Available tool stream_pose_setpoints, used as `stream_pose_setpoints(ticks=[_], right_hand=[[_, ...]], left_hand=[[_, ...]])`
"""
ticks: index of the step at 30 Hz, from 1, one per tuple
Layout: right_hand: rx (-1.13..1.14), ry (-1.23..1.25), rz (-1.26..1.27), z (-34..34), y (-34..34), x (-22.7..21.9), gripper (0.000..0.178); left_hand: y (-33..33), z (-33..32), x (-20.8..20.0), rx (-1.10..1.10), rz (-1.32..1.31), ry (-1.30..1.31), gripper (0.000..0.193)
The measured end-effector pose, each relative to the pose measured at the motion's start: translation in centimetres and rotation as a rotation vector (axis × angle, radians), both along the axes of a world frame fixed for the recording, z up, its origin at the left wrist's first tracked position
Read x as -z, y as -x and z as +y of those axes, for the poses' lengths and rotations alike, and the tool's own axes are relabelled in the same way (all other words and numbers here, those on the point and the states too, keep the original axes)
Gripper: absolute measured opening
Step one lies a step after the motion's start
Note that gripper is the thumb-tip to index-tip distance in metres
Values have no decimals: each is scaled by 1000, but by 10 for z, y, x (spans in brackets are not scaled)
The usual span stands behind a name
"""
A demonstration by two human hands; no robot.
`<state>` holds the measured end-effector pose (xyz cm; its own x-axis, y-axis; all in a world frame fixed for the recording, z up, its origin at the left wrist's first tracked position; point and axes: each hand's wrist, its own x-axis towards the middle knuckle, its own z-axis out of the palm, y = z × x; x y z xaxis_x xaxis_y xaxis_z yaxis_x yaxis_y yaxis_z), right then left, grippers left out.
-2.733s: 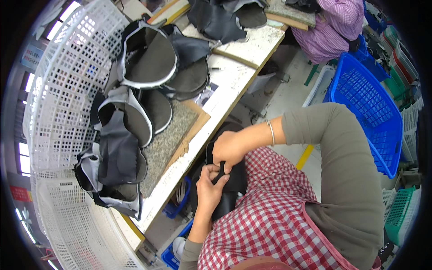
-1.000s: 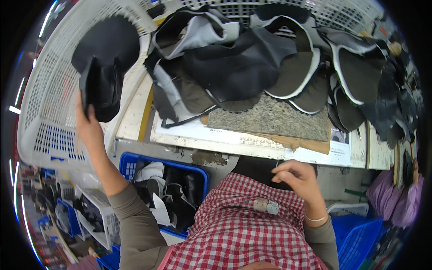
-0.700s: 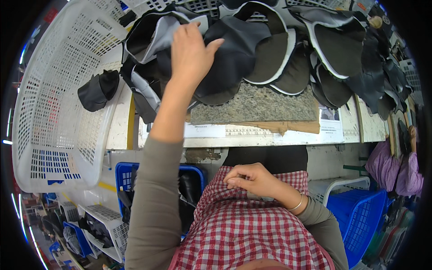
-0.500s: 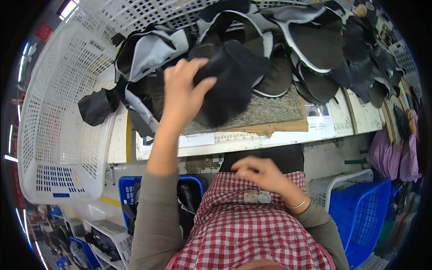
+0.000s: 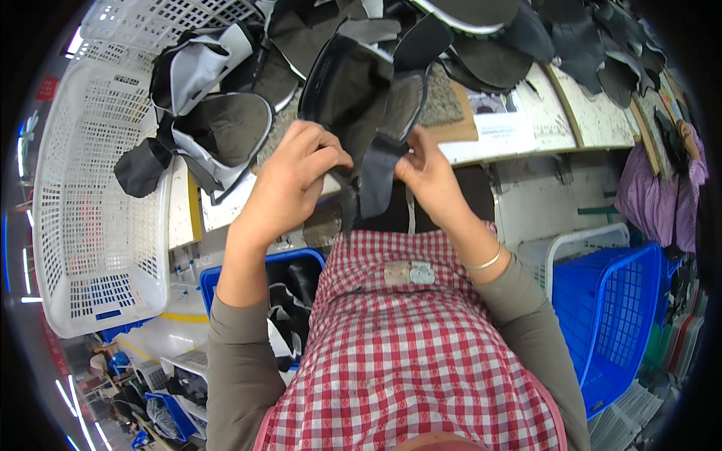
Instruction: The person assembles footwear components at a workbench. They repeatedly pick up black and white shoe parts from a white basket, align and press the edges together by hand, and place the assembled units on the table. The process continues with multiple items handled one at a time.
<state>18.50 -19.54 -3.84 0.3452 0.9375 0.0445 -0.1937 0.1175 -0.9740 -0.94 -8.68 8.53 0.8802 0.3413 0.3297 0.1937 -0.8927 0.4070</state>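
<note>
Between my hands I hold a black shoe upper [image 5: 353, 94], its dark, fuzzy inner side facing up, above the near edge of the workbench. My left hand [image 5: 289, 180] is closed on its lower left edge, with the fingers bent. On the opposite side my right hand [image 5: 430, 177] pinches the edge by a smooth black flap [image 5: 378, 177] that hangs down. Some fingertips are hidden behind the piece. More black uppers with pale edging lie around it, among them an upper [image 5: 226, 124] left of my left hand.
A large white plastic basket [image 5: 105, 301] stands at the left. The white workbench [image 5: 549, 120] carries a grey board [image 5: 444, 105] and paper sheets. Under it at the left is a blue crate [image 5: 214, 278] of dark pieces; a blue basket [image 5: 617, 323] stands at the right.
My right hand has risen from the apron to grip the upper. My left hand has drawn the piece nearer, and its inner side now shows. The view has shifted.
</note>
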Motion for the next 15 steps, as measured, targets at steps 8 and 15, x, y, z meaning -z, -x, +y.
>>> stream_pose_setpoints(ticks=[8, 15], right_hand=[[-266, 142, 694, -32, -4, -16, 26], [-201, 163, 297, -32, -2, -47, 18]], left_hand=[[0, -7, -12, -85, -109, -34, 29], [9, -7, -8, -93, -167, 190, 28]])
